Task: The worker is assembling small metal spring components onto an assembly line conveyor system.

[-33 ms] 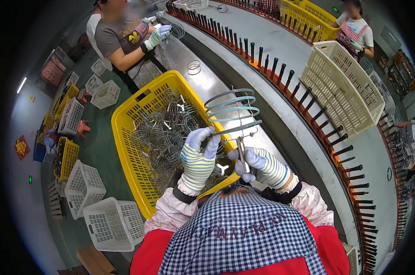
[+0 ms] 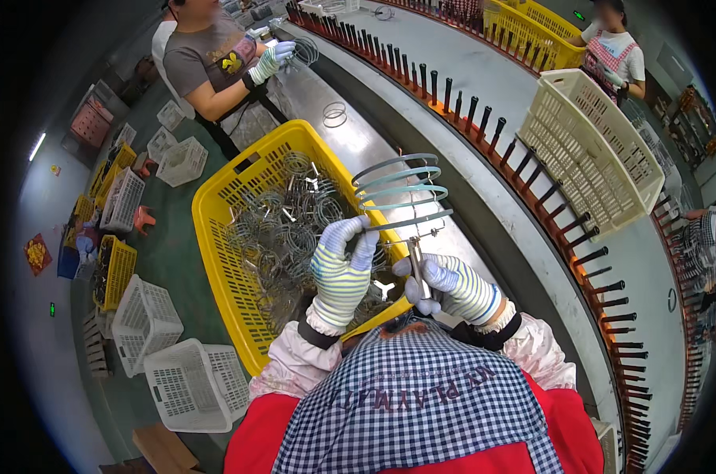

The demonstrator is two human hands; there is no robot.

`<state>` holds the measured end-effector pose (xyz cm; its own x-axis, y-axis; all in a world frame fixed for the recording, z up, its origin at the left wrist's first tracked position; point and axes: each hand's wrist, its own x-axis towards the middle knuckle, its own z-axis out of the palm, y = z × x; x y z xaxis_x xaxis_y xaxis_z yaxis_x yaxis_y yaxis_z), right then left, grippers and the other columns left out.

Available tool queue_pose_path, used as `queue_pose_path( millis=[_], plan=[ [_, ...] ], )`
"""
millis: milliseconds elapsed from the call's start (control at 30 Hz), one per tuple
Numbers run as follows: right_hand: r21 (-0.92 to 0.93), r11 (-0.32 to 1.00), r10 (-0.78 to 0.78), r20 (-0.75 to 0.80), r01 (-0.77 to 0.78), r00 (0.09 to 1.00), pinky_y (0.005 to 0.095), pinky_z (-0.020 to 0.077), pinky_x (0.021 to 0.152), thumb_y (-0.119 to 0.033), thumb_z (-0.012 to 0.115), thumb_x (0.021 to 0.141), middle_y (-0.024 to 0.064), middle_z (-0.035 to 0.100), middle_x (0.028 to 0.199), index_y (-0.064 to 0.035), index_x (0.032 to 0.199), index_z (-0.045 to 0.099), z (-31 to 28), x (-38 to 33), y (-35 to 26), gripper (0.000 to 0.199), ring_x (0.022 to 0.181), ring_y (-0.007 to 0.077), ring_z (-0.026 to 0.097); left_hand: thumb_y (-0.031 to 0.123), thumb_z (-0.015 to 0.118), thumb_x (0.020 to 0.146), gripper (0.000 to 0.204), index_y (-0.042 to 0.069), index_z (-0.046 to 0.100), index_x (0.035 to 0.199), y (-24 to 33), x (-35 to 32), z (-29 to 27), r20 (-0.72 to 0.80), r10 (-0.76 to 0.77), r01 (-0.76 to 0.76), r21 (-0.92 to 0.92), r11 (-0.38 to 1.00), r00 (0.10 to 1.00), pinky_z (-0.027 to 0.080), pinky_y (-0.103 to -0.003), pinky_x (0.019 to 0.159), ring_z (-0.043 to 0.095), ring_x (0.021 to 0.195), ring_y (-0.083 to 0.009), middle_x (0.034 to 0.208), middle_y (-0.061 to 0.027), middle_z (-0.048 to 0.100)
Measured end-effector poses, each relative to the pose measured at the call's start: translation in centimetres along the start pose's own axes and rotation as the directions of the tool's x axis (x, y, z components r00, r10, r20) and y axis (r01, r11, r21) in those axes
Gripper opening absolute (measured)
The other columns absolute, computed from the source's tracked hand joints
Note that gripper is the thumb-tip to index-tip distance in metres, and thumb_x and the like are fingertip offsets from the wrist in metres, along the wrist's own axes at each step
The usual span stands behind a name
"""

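In front of me stands a stack of grey-green metal rings (image 2: 405, 189), spaced apart around a thin upright rod. My left hand (image 2: 342, 272), in a striped glove, pinches the left end of the lowest ring between thumb and fingers. Just below the rings, my right hand (image 2: 462, 288), gloved too, is closed around a silver metal holder (image 2: 417, 265) with a thin crossbar at its top. Whether the rings are separate or one coil, I cannot tell. Under my left hand sits a yellow basket (image 2: 208, 237) heaped with wire rings (image 2: 283, 229) and small silver fittings.
A metal bench (image 2: 366, 134) runs beyond the basket, with a loose ring (image 2: 334, 114) on it. To the right curves a line of black-tipped pegs (image 2: 559, 193), and a cream crate (image 2: 587, 150) stands past it. A co-worker (image 2: 219, 71) handles rings at far left. White crates (image 2: 188, 387) stand on the floor.
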<state>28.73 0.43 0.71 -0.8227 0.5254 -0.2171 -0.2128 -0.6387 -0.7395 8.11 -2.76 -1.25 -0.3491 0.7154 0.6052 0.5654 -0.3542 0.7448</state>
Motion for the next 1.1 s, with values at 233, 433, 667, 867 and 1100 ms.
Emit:
queue_pose_path(
  millis=[233, 433, 667, 867, 1100],
  plan=[
    [-0.013, 1.000, 0.004, 0.039, -0.003, 0.999, 0.0176, 0.0448, 0.053, -0.046, 0.059, 0.095, 0.0039, 0.065, 0.082, 0.0022, 0.126, 0.054, -0.3, -0.3, 0.1, 0.058, 0.057, 0.0069, 0.055, 0.010, 0.076, 0.083, 0.021, 0.003, 0.068, 0.102, -0.6, -0.1, 0.0, -0.032, -0.024, 0.023, -0.044, 0.999, 0.999, 0.052, -0.032, 0.075, 0.065, 0.083, -0.0225, 0.093, -0.0099, 0.067],
    [-0.013, 1.000, -0.016, 0.043, 0.016, 0.999, 0.0181, 0.0450, 0.054, -0.045, 0.062, 0.093, 0.0033, 0.064, 0.081, 0.0007, 0.124, 0.056, -0.9, -0.6, -0.5, 0.055, 0.058, 0.0074, 0.054, 0.008, 0.076, 0.083, 0.021, 0.002, 0.068, 0.102, -0.9, -0.1, 1.0, -0.020, -0.047, 0.044, -0.132, 0.990, 0.999, 0.051, -0.029, 0.073, 0.063, 0.080, -0.0173, 0.093, -0.0081, 0.067],
    [-0.024, 0.998, -0.062, -0.009, 0.062, 0.998, 0.0179, 0.0435, 0.055, -0.045, 0.061, 0.094, 0.0031, 0.064, 0.081, 0.0001, 0.124, 0.057, -2.0, -1.3, -1.1, 0.054, 0.059, 0.0068, 0.053, 0.007, 0.076, 0.083, 0.037, 0.002, 0.063, 0.117, 0.0, -0.1, 1.9, 0.029, -0.198, 0.198, -0.272, 0.942, 0.980, 0.051, -0.027, 0.073, 0.062, 0.082, -0.0133, 0.099, -0.0059, 0.067],
    [-0.109, 0.990, -0.091, -0.037, 0.087, 0.995, 0.0167, 0.0445, 0.055, -0.044, 0.058, 0.096, 0.0027, 0.065, 0.082, 0.0013, 0.124, 0.057, -2.9, -0.8, -0.4, 0.054, 0.061, 0.0056, 0.056, 0.004, 0.074, 0.083, 0.030, 0.004, 0.067, 0.112, 2.3, 1.0, 1.2, 0.012, 0.145, -0.145, 0.003, 0.989, 0.989, 0.052, -0.029, 0.077, 0.064, 0.089, -0.0172, 0.100, -0.0074, 0.067],
    [-0.244, 0.965, -0.114, -0.083, 0.091, 0.990, 0.0167, 0.0456, 0.055, -0.038, 0.054, 0.099, 0.0028, 0.067, 0.083, 0.0015, 0.126, 0.057, -3.3, -0.5, 0.2, 0.048, 0.065, 0.0050, 0.060, 0.008, 0.078, 0.078, 0.023, 0.006, 0.072, 0.100, 2.8, 2.7, 1.3, 0.122, 0.317, -0.333, 0.152, 0.931, 0.941, 0.051, -0.035, 0.072, 0.064, 0.080, -0.0259, 0.092, -0.0088, 0.067]
  ],
)
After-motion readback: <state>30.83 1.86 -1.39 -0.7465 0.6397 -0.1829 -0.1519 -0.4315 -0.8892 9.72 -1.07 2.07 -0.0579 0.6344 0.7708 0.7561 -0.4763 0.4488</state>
